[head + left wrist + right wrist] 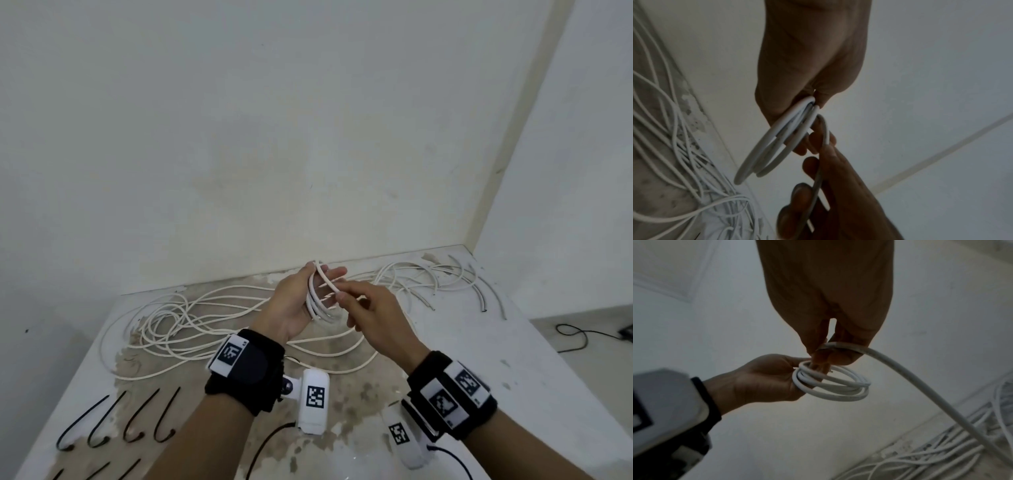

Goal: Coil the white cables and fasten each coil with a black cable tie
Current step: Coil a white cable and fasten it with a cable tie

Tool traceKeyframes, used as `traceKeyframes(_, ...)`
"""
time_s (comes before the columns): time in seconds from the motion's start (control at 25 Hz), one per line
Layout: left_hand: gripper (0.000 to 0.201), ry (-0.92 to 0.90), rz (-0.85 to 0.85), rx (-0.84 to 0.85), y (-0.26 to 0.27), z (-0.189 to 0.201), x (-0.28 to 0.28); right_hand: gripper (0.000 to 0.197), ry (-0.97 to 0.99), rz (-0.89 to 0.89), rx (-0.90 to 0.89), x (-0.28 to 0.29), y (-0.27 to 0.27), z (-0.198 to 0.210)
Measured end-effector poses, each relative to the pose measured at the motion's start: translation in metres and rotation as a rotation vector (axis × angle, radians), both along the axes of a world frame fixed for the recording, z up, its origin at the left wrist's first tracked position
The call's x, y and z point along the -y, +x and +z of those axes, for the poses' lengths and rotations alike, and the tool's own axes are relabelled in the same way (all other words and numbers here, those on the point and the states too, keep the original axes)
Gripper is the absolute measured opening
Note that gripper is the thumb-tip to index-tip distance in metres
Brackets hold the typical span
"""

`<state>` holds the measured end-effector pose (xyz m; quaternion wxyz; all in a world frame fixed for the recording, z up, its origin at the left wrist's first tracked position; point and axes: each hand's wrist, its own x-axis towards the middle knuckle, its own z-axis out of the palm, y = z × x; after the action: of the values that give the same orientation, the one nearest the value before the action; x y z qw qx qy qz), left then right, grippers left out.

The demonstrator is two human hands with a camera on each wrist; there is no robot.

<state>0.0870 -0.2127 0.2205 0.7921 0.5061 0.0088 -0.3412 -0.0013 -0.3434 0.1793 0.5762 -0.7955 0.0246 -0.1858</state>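
Above the middle of the table, my left hand (317, 291) grips a small coil of white cable (322, 308), a few loops held upright between thumb and fingers. Beside it, my right hand (344, 299) pinches the free strand of the same cable (900, 369) by the coil's top. In the left wrist view the coil (777, 146) hangs from my left fingers (818, 97). The right wrist view has the strand trailing down towards the table. Several black cable ties (102, 421) lie at the table's front left.
A long tangle of loose white cable (205, 322) sprawls across the worn white table (513, 359) behind my hands. Shorter white pieces (428, 277) lie at the back right by the wall corner. A black cord (579, 339) runs on the floor to the right.
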Motion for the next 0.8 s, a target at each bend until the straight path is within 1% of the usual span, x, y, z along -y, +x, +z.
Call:
traceKeyframes(0.12,0.032,-0.041,0.041,-0.079,-0.001,-0.001,0.0,0.013,0.061,0.052,-0.056,-0.004,-0.009,-0.006)
traceKeyframes(0.2,0.03,-0.042,0.075,-0.081,0.0,-0.002,0.001,0.016,0.055,0.136,-0.086,-0.004,-0.015,-0.01)
traceKeyframes(0.32,0.03,-0.073,0.152,-0.075,0.011,-0.003,-0.005,0.026,0.018,0.318,-0.169,0.003,-0.029,-0.024)
traceKeyframes(0.44,0.031,-0.035,0.151,-0.035,0.021,0.001,-0.019,0.028,-0.114,0.505,-0.377,0.019,-0.046,-0.049)
traceKeyframes(0.52,0.034,0.016,0.114,-0.003,0.027,0.005,-0.03,0.027,-0.251,0.572,-0.549,0.039,-0.054,-0.069)
traceKeyframes(0.56,0.036,0.054,0.079,0.011,0.029,0.008,-0.035,0.026,-0.313,0.567,-0.616,0.052,-0.057,-0.076)
traceKeyframes(0.6,0.037,0.099,0.035,0.026,0.03,0.011,-0.04,0.026,-0.355,0.523,-0.666,0.066,-0.057,-0.083)
traceKeyframes(0.64,0.038,0.152,-0.008,0.043,0.03,0.012,-0.043,0.027,-0.378,0.445,-0.695,0.081,-0.057,-0.088)
traceKeyframes(0.72,0.038,0.261,-0.074,0.09,0.028,0.01,-0.045,0.024,-0.4,0.246,-0.696,0.104,-0.051,-0.09)
traceKeyframes(0.76,0.038,0.306,-0.096,0.113,0.025,0.006,-0.043,0.02,-0.499,0.14,-0.675,0.111,-0.047,-0.087)
traceKeyframes(0.8,0.038,0.336,-0.108,0.133,0.023,0.002,-0.04,0.018,-0.68,-0.008,-0.618,0.116,-0.042,-0.084)
